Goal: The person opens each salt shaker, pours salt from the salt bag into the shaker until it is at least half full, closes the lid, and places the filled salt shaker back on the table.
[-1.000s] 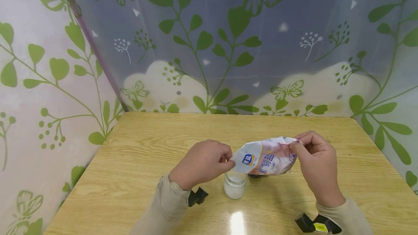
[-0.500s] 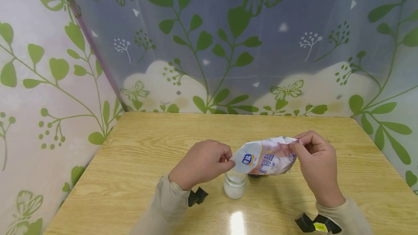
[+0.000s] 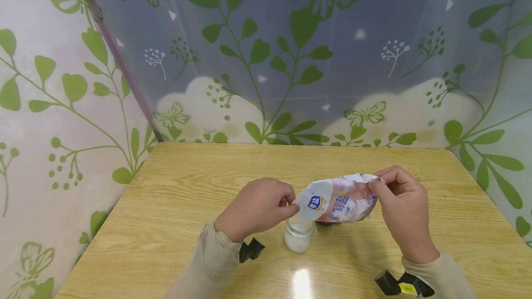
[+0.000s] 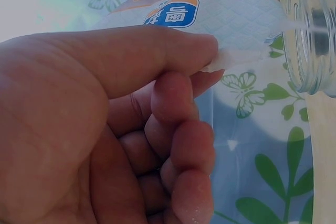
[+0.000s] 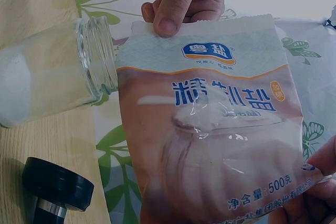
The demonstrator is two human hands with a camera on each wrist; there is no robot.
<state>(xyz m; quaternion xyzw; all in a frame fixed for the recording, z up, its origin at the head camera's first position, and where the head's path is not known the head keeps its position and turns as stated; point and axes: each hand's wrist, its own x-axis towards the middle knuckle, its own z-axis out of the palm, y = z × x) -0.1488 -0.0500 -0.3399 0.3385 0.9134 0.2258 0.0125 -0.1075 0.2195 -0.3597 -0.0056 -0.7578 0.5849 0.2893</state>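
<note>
A salt bag (image 3: 338,200), pale blue and pink with blue lettering, is held tilted sideways above the table. My left hand (image 3: 259,207) pinches its pale end between thumb and index finger, the other fingers curled. At the opposite end, my right hand (image 3: 405,216) pinches the bag's corner. Just below the left fingertips stands an uncapped glass jar (image 3: 299,239) with white grains inside. In the left wrist view a faint whitish streak (image 4: 294,25) runs between the bag's edge and the jar's mouth. The bag's underside is hidden in the head view.
A black-topped object (image 5: 58,184) with a metal neck stands near the jar, mostly hidden behind the bag in the head view. The wooden table (image 3: 199,165) meets leaf-printed cloth (image 3: 257,59) at its back. Black wrist devices (image 3: 251,249) sit at both cuffs.
</note>
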